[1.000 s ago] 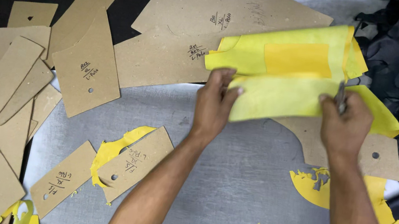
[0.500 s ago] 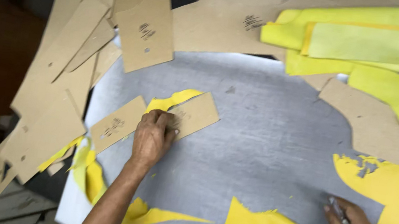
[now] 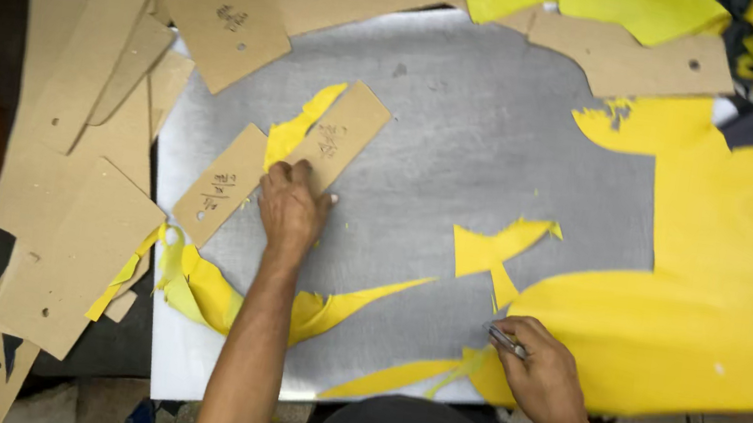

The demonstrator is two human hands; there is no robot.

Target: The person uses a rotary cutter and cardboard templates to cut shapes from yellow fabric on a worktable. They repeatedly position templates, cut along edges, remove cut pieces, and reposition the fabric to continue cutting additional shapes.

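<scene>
- Grey metal sheet covers your bench, ringed by loose cardboard patterns.
- Your left hand lies flat, fingers spread, on two long cardboard templates over a yellow scrap.
- Your right hand has its fingers closed round a slim metal knife at the edge of the large yellow leather.

Hands down on the grey metal cutting sheet, patterns all around.

Left hand presses the two long tan cardboard templates at centre-left; right hand, at five o'clock, holds a slim metal knife on the big yellow leather hide at three. Stacked brown cardboard patterns lie at nine, yellow offcut strips at six.
</scene>
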